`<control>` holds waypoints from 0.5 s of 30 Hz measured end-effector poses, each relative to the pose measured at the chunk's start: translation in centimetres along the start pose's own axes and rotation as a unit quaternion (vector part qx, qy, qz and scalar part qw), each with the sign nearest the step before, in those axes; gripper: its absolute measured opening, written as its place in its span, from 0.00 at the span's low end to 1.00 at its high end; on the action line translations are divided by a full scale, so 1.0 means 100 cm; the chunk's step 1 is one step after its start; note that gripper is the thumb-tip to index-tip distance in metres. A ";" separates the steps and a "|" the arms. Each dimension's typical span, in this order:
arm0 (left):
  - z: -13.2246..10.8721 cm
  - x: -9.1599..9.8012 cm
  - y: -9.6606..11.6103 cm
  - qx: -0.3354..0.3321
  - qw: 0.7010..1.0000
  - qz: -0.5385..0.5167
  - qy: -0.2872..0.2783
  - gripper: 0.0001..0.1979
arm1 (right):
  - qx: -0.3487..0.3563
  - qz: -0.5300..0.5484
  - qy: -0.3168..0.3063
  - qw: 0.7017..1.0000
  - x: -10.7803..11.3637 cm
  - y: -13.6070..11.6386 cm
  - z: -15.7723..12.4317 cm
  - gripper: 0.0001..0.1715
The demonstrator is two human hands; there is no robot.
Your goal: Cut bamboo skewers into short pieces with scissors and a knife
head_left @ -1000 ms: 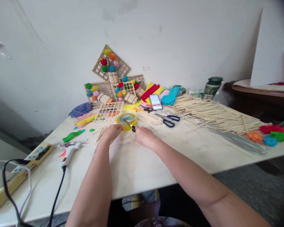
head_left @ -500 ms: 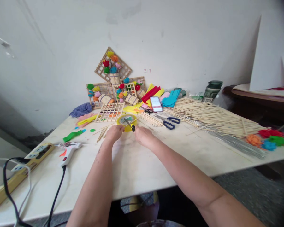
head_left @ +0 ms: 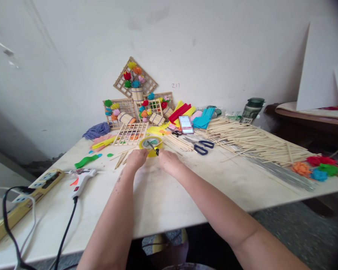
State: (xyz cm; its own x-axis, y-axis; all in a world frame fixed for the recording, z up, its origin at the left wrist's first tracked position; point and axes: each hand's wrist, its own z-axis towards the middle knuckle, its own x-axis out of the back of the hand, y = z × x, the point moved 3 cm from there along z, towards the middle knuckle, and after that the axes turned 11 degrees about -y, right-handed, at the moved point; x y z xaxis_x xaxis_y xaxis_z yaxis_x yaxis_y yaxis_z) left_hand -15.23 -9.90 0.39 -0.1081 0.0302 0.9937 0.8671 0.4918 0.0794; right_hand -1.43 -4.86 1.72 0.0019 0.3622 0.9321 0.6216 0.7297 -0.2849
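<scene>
A utility knife (head_left: 156, 150) with a yellow-and-black handle is gripped in my right hand (head_left: 169, 160), its blade pointing up and left over a roll of tape (head_left: 143, 144). The yellowish roll lies flat just beyond both hands. My left hand (head_left: 137, 158) is closed at the near left side of the roll; what its fingers pinch, if anything, is hidden. To its left lie several short wooden sticks (head_left: 120, 160). Behind it leans a stick lattice (head_left: 130, 134). Dark-handled scissors (head_left: 200, 149) rest to the right of my right hand.
On the left are a glue gun (head_left: 83, 182) and a power strip (head_left: 42, 187) with cords. Finished flower lattices (head_left: 135, 80) stand against the wall. Piled sticks (head_left: 242, 135), a phone (head_left: 186, 124) and a green bottle (head_left: 252, 110) are at the back and right.
My right hand and the knife have shifted slightly left, toward my left hand. The left hand stays nearly in place, and the view has tilted a little.
</scene>
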 end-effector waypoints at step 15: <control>0.003 -0.002 0.000 -0.005 1.000 -0.015 0.005 0.18 | -0.001 -0.030 0.020 0.999 0.007 0.006 -0.022 0.18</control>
